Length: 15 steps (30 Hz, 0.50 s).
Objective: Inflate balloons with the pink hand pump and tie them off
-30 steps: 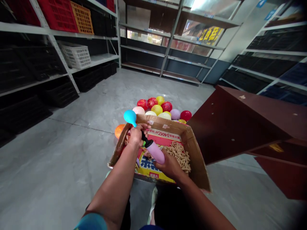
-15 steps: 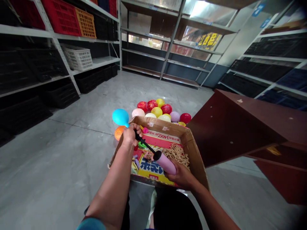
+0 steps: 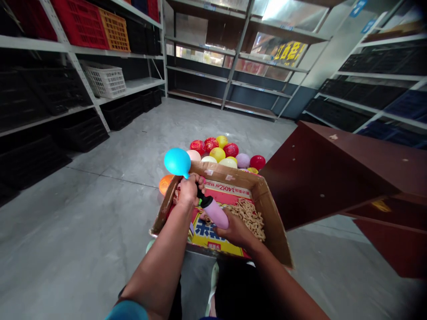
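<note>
My left hand (image 3: 188, 190) is closed around the neck of a small blue balloon (image 3: 177, 162) at the black tip of a hand pump. My right hand (image 3: 235, 230) grips the pump's pink barrel (image 3: 216, 213), which is pushed in close to the left hand. Both hands are above an open cardboard box (image 3: 271, 221) that holds a heap of tan rubber bands (image 3: 248, 213) and some loose uninflated balloons.
Several inflated balloons (image 3: 223, 152), red, yellow, cream and purple, lie on the concrete floor beyond the box, and an orange one (image 3: 164, 182) sits at its left. A dark brown wooden cabinet (image 3: 336, 169) stands at the right. Shelving with crates lines the walls.
The pump barrel was pulled back from my left hand, then pushed in again. The blue balloon is larger than a second ago.
</note>
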{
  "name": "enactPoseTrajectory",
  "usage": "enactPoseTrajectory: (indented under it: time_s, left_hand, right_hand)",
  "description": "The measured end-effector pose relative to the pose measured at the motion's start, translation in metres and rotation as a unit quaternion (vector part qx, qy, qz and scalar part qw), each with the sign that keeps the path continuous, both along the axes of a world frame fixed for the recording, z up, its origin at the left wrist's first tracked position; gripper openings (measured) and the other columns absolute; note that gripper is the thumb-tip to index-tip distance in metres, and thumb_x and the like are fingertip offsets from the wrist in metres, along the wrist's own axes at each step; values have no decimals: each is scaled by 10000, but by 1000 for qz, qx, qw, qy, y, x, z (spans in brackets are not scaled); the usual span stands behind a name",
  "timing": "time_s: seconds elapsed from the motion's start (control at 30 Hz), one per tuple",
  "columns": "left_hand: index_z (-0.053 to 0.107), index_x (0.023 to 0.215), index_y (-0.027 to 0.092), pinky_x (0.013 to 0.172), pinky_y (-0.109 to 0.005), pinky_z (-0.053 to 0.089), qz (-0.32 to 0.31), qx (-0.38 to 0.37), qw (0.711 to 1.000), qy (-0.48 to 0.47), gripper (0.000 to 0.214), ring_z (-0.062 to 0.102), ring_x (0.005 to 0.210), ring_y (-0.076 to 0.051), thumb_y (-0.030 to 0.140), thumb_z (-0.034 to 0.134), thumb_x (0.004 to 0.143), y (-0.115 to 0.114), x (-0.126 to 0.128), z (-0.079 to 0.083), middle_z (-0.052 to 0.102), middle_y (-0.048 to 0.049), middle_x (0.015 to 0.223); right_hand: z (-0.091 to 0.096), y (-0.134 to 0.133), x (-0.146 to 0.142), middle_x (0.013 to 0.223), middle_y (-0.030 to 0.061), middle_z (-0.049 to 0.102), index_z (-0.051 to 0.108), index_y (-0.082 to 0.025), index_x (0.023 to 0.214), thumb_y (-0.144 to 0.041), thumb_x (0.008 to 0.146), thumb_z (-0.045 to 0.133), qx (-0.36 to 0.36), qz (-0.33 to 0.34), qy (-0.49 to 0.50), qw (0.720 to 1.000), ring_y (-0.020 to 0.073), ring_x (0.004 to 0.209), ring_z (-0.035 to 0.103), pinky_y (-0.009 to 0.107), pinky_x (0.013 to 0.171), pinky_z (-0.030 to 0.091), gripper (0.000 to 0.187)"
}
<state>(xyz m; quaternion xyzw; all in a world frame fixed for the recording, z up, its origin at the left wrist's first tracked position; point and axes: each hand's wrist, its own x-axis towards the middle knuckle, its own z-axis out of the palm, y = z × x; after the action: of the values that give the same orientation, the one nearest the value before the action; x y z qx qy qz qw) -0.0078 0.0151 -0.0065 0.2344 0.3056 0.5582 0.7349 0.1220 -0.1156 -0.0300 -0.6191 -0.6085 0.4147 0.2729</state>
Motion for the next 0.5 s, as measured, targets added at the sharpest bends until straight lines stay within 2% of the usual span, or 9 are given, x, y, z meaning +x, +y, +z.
enactPoseTrajectory:
  time_s: [0.17, 0.37, 0.5]
  left_hand:
    - [319, 574, 198, 328, -194, 279, 10, -17, 1000, -14, 172, 323, 340, -58, 120, 465, 620, 2, -12, 11, 360, 45, 471]
    - [319, 583, 199, 331, -192, 302, 35, -4, 999, -35, 186, 322, 350, -60, 118, 465, 666, 6, -31, 20, 334, 47, 471]
    - [325, 570, 196, 327, -190, 292, 15, 23, 999, -30, 172, 315, 351, -61, 112, 452, 649, 4, -25, 15, 338, 41, 466]
  right_hand:
    - [-4, -9, 19, 1001, 25, 670, 571, -183, 1137, -197, 678, 647, -19, 20, -17, 999, 173, 826, 609, 262, 710, 476, 466]
    - [-22, -27, 56, 920, 11, 647, 583, -165, 1040, -200, 652, 659, -57, 51, -42, 996, 170, 797, 588, 264, 702, 466, 398]
    - [-23, -27, 50, 969, 31, 659, 576, -168, 1116, -196, 642, 660, -41, 41, -74, 996, 178, 803, 590, 271, 703, 464, 482]
